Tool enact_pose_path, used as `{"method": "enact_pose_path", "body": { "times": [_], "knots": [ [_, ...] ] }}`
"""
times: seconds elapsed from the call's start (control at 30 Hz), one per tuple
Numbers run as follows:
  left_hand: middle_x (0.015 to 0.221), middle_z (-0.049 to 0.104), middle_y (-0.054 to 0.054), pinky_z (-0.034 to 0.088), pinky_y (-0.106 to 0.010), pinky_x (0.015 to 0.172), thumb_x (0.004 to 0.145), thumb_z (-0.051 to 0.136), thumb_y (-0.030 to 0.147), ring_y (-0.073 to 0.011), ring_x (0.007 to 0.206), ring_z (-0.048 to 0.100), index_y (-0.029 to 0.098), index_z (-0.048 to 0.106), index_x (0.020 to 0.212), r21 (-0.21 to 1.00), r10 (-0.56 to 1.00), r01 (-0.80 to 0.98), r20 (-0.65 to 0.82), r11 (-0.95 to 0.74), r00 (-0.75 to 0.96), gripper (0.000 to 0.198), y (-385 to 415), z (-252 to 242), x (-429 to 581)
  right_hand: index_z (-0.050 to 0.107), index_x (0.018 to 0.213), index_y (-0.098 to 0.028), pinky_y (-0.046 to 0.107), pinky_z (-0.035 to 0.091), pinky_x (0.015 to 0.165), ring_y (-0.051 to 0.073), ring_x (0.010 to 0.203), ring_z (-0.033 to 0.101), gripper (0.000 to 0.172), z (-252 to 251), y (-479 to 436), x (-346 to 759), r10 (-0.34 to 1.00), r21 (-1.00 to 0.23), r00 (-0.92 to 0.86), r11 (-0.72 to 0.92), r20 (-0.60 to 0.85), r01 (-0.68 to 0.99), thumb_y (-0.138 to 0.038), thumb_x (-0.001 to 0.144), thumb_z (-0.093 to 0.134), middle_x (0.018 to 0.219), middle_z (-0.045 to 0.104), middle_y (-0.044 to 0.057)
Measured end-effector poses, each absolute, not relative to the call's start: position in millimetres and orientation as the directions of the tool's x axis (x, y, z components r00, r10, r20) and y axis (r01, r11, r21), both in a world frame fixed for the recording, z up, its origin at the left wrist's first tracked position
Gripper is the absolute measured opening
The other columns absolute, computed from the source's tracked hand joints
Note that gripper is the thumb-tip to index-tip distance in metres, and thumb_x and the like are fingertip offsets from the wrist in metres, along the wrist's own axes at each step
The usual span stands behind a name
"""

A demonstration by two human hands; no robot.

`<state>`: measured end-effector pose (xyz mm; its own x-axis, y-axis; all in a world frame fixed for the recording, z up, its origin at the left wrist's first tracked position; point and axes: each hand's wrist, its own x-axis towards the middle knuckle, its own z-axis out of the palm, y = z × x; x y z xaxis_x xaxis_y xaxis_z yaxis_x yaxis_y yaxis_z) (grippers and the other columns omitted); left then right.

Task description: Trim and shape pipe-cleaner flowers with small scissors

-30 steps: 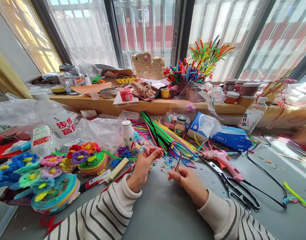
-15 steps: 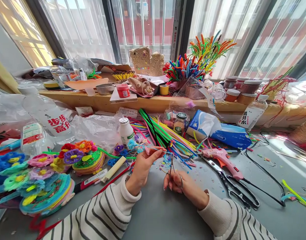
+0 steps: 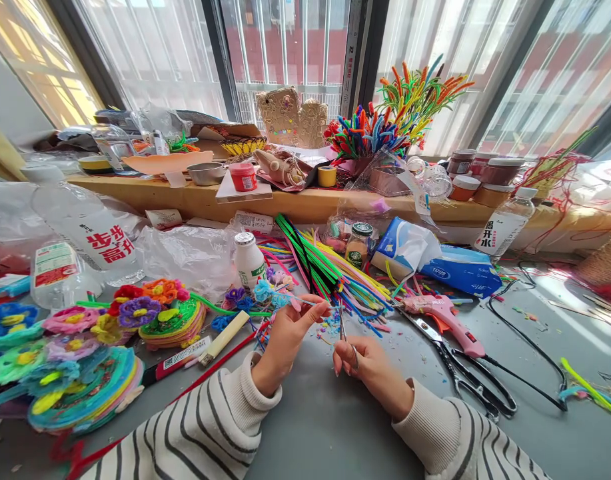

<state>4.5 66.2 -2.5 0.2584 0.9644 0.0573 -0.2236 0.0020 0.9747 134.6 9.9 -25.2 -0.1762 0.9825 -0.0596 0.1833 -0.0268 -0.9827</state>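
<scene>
My left hand (image 3: 291, 340) pinches a thin light-blue pipe cleaner (image 3: 305, 301) between thumb and fingers, its short end sticking out to the right. Fluffy light-blue loops (image 3: 263, 291) show just left of these fingers. My right hand (image 3: 368, 367) is closed on small scissors (image 3: 342, 327), fingers in the handle rings. The blades point up and meet the pipe cleaner's end; whether they are fully closed on it is too small to tell. Behind both hands lies a bundle of coloured pipe cleaners (image 3: 330, 267), with bits of fluff scattered near it.
Pipe-cleaner flowers on round coiled bases (image 3: 92, 393) crowd the left. A white bottle (image 3: 248, 260) stands behind my left hand. On the right lie large black-handled scissors (image 3: 465, 373) and a pink glue gun (image 3: 448, 320) with its cable. A tissue pack (image 3: 460, 272) lies behind them.
The small scissors' blades have come closer together and stand more upright. My right hand has shifted slightly; my left hand keeps its pinch. The view has moved a little.
</scene>
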Motion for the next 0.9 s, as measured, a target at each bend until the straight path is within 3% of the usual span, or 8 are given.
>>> {"method": "enact_pose_path", "body": {
  "times": [0.27, 0.53, 0.7, 0.9],
  "knots": [
    [0.068, 0.063, -0.001, 0.048, -0.026, 0.064, 0.062, 0.062, 0.025, -0.0139, 0.062, 0.059, 0.015, 0.061, 0.066, 0.986, 0.982, -0.141, 0.109, -0.087, 0.156, 0.01, 64.3, -7.3, 5.9, 0.052, 0.05, -0.014, 0.02, 0.017, 0.039, 0.005, 0.035, 0.023, 0.067, -21.3, 11.1, 135.6, 0.955, -0.994, -0.279, -0.083, -0.101, 0.078, -0.073, 0.064, 0.023, 0.04, 0.034, -0.004],
    [0.068, 0.063, 0.0, 0.048, -0.026, 0.067, 0.062, 0.062, 0.026, -0.0156, 0.067, 0.06, 0.017, 0.062, 0.066, 0.988, 0.977, -0.079, 0.146, -0.135, 0.157, 0.009, 63.9, -5.4, 4.8, 0.052, 0.044, -0.014, 0.021, 0.018, 0.04, 0.006, 0.038, 0.027, 0.057, -22.6, 10.3, 135.7, 0.961, -0.979, -0.194, -0.185, -0.198, 0.08, -0.063, 0.069, 0.036, 0.037, 0.032, -0.004],
    [0.06, 0.062, 0.001, 0.049, -0.026, 0.059, 0.063, 0.062, 0.025, -0.0141, 0.058, 0.06, 0.016, 0.06, 0.069, 0.984, 0.972, -0.173, 0.082, -0.044, 0.218, 0.012, 63.3, -4.2, 6.1, 0.054, 0.046, -0.014, 0.021, 0.023, 0.043, 0.007, 0.039, 0.032, 0.055, -22.6, 9.3, 134.8, 0.972, -0.976, -0.182, -0.115, -0.149, 0.187, -0.061, 0.069, 0.039, 0.038, 0.034, -0.004],
    [0.06, 0.064, 0.0, 0.05, -0.027, 0.062, 0.06, 0.063, 0.024, -0.0162, 0.061, 0.062, 0.015, 0.06, 0.067, 0.988, 0.981, -0.152, 0.061, -0.034, 0.182, 0.012, 61.5, -2.4, 7.3, 0.054, 0.048, -0.013, 0.02, 0.022, 0.039, 0.006, 0.036, 0.03, 0.063, -23.1, 9.4, 135.8, 0.967, -0.97, -0.233, -0.047, -0.104, 0.239, -0.067, 0.069, 0.028, 0.039, 0.036, -0.003]
  ]
}}
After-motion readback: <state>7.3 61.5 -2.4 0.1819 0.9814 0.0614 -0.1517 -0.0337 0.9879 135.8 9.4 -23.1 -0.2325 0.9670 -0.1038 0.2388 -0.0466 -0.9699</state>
